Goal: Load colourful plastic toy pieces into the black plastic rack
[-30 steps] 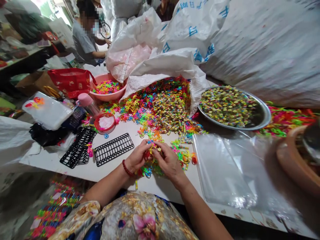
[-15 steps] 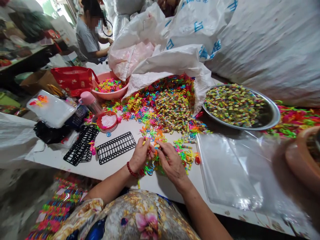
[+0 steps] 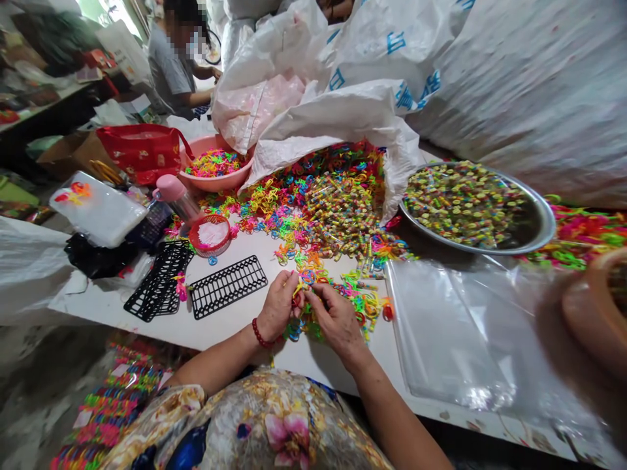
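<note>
My left hand point(image 3: 278, 305), with a red bead bracelet point(image 3: 261, 334) on the wrist, is closed with its fingertips round small colourful plastic pieces. Close against it, my right hand point(image 3: 337, 320) has thumb and forefinger pinched at the same spot; what lies between them is too small to make out. Both hands are over a heap of bright plastic pieces point(image 3: 365, 303) on the white table point(image 3: 323, 369). Left of the hands lies a black plastic grid rack point(image 3: 228, 287). Behind them, more loose pieces and small patterned tubes point(image 3: 337, 215) spill from a white woven sack point(image 3: 337, 114).
Clear plastic bags point(image 3: 450, 339) lie at the right, below a metal basin point(image 3: 548, 228) of patterned tubes. At left are more black racks point(image 3: 161, 281), a red basket point(image 3: 210, 245), a pink-lidded bottle point(image 3: 179, 199) and a pink basin point(image 3: 223, 181). Another person point(image 3: 171, 72) sits behind.
My right hand's fingertips have come in closer to my left hand and pinch together there. The left hand has barely moved. The view has shifted slightly.
</note>
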Available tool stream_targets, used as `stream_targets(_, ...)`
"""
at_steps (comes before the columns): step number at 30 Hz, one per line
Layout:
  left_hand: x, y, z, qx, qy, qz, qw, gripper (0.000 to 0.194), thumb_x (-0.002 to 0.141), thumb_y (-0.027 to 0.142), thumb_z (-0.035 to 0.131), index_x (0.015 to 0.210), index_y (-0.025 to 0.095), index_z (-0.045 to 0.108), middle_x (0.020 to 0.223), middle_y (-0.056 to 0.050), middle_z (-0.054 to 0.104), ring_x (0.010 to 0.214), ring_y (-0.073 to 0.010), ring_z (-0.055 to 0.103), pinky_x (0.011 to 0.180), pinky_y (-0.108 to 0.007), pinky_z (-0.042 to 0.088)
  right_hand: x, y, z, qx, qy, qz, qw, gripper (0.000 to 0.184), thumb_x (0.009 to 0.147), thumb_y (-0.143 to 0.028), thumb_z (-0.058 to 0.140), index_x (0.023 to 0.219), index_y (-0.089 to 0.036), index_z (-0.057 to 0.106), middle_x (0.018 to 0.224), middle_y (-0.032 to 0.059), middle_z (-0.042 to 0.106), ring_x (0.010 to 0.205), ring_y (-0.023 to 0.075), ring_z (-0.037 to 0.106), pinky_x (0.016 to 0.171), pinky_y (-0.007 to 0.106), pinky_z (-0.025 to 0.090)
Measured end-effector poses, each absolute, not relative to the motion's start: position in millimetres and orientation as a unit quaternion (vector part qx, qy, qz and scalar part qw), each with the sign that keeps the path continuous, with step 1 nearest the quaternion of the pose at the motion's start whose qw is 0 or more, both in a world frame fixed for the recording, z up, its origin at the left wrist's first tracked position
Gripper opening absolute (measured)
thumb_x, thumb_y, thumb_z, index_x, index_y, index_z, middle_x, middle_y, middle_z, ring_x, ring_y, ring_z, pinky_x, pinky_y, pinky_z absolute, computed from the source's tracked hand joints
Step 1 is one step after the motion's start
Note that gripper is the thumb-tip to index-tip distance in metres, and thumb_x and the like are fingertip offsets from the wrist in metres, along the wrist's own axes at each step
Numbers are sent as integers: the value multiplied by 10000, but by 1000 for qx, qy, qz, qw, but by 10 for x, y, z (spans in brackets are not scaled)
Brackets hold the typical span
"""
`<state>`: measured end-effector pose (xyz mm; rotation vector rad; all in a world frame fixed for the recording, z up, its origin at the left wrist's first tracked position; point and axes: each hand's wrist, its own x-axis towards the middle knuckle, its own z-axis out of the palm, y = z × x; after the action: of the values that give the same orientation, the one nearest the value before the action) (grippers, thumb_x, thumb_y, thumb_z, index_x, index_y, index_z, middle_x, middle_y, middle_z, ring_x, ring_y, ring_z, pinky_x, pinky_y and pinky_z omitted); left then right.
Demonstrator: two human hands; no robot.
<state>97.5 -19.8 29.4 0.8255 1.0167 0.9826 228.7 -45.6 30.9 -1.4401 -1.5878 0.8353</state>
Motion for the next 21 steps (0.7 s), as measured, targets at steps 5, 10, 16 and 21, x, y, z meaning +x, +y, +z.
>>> stream_targets(5, 1014, -229, 259, 393, 464, 438, 662, 460, 858, 664, 548, 825, 221, 430, 510, 97, 485, 364, -56, 403, 375, -169, 314, 2282, -483, 230, -580, -615, 326, 424, 210, 951, -381, 538, 896, -209, 644, 761, 6, 673, 663, 160, 611, 633, 270, 459)
stream_targets(10, 1035, -257, 263, 411, 476, 442, 639, 476, 858, 683, 528, 796, 225, 415, 503, 99, 466, 374, -62, 409, 388, -176, 334, 2269, -517, 205, -573, -617, 281, 461, 124, 935, -316, 580, 974, -211, 631, 856, 25, 689, 748, 171, 644, 704, 283, 501)
stream_targets(16, 1032, -244, 262, 399, 506, 442, 624, 479, 840, 690, 540, 786, 231, 419, 479, 105, 432, 357, -69, 385, 363, -186, 302, 2258, -530, 243, -504, -680, 248, 471, 124, 962, -207, 510, 1014, -223, 621, 871, 35, 672, 779, 167, 645, 719, 285, 518)
stream_targets(21, 1046, -284, 152, 377, 523, 467, 605, 502, 811, 699, 575, 758, 230, 403, 525, 102, 413, 393, -68, 386, 368, -189, 305, 2181, -566, 275, -477, -728, 217, 443, 136, 976, -166, 472, 997, -215, 597, 836, 39, 650, 760, 167, 623, 710, 286, 514)
